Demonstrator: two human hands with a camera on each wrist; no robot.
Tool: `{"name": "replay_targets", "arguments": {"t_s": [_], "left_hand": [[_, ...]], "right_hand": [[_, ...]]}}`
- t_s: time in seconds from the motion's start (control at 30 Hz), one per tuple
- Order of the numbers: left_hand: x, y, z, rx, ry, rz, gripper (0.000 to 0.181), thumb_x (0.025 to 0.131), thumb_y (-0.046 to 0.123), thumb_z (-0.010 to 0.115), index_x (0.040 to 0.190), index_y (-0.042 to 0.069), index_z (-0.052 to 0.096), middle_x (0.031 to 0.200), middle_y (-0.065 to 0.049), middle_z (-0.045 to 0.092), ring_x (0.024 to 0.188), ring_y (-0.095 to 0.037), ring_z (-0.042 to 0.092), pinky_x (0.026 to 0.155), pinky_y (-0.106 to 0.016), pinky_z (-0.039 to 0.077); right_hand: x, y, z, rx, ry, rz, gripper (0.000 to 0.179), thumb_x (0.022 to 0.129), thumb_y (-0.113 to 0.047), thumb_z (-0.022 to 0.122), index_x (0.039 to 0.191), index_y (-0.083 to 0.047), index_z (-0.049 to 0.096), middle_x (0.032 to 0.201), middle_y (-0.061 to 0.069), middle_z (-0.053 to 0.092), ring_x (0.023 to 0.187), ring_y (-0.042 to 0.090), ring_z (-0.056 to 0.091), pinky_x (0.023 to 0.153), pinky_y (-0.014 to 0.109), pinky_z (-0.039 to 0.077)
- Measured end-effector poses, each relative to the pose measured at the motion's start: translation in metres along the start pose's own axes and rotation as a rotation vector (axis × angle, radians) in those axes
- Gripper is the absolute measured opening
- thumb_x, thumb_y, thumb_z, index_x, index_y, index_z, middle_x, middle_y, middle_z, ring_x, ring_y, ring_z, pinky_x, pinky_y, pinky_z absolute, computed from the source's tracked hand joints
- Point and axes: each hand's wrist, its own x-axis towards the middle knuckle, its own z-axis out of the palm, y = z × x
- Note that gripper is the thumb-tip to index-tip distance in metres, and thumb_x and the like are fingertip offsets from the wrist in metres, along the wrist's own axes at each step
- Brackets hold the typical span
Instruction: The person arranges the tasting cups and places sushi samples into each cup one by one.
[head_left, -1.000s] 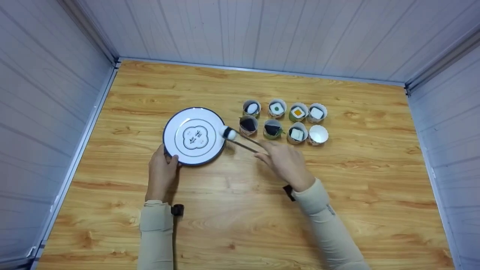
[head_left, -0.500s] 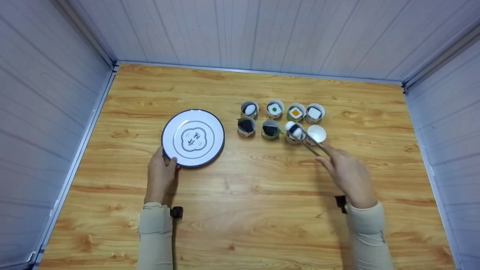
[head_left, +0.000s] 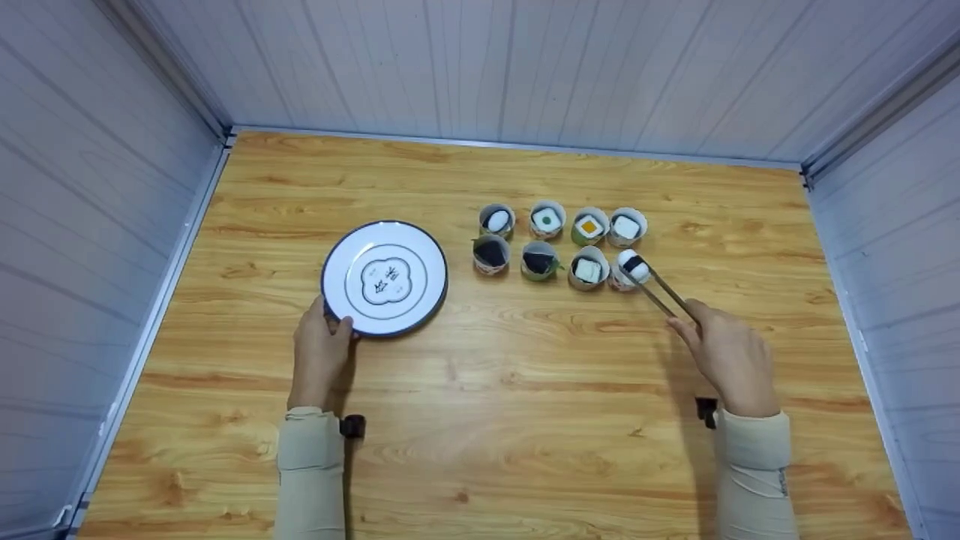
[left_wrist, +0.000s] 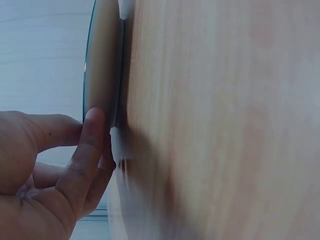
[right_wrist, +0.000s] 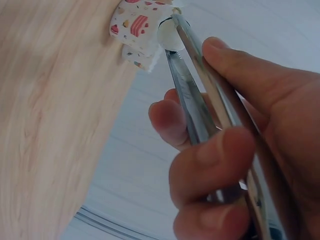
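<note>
My left hand [head_left: 319, 352] pinches the near-left rim of a white plate [head_left: 386, 315] with a blue edge, thumb on top. In the left wrist view fingers [left_wrist: 82, 160] support the plate's underside [left_wrist: 102, 65]. My right hand [head_left: 731, 360] grips metal tongs [head_left: 676, 296]. Between their tips is a white oval sushi piece [head_left: 627, 257] with a black band, at the mouth of the front-right paper cup [head_left: 619, 283]. In the right wrist view the tongs [right_wrist: 215, 95] still clasp the white piece [right_wrist: 169, 37] beside the printed cup [right_wrist: 137, 22]. How deep it sits is unclear.
Several paper cups stand in two rows, each holding a piece: a green-dotted one [head_left: 547, 219], an orange-centred one [head_left: 589, 227], dark ones [head_left: 490, 253] and plain white ones [head_left: 588, 271]. Pale panels [head_left: 465, 67] wall the wooden table [head_left: 487, 420] at back and sides.
The right hand has carried the banded sushi piece in the tongs from the plate's right edge rightward to the front-right cup. The left hand keeps its hold on the plate.
</note>
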Motion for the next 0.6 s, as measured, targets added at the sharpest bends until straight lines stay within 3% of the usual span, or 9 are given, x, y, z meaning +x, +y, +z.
{"name": "replay_targets", "arguments": {"t_s": [0.07,0.17,0.33,0.6], "left_hand": [[0.0003,-0.0002,0.0001,0.001,-0.001,0.001,0.058,0.103,0.009,0.054,0.156,0.004,0.031,0.143,-0.021,0.048,0.120,-0.031,0.053,0.100,-0.042,0.047],[0.0005,-0.0002,0.0003,0.001,0.002,0.000,0.057,0.102,0.009,0.054,0.155,0.004,0.032,0.148,-0.020,0.045,0.126,-0.030,0.050,0.104,-0.043,0.044],[0.0017,-0.0002,0.0002,0.011,-0.001,-0.011,0.057,0.103,0.009,0.054,0.155,0.003,0.031,0.150,-0.020,0.042,0.128,-0.030,0.048,0.106,-0.043,0.043],[0.0028,0.0008,-0.0004,0.014,-0.004,-0.025,0.058,0.102,0.009,0.054,0.155,0.002,0.030,0.151,-0.022,0.040,0.136,-0.033,0.042,0.110,-0.044,0.038]], "right_hand": [[0.0003,0.0015,0.0014,0.000,-0.006,0.006,0.040,0.098,-0.042,0.063,0.117,-0.006,0.069,0.068,0.007,0.062,0.044,0.018,0.045,0.036,0.036,0.030],[0.0007,0.0030,0.0028,0.007,-0.022,0.018,0.041,0.099,-0.042,0.062,0.117,-0.006,0.069,0.069,0.007,0.062,0.045,0.019,0.045,0.037,0.036,0.031],[0.0010,0.0026,0.0020,0.020,-0.043,0.038,0.043,0.099,-0.044,0.059,0.119,-0.007,0.068,0.068,0.005,0.060,0.047,0.020,0.045,0.038,0.036,0.030],[-0.0007,0.0011,0.0025,0.035,-0.012,0.017,0.036,0.098,-0.037,0.065,0.115,-0.006,0.069,0.068,0.006,0.061,0.048,0.021,0.047,0.039,0.038,0.033]]}}
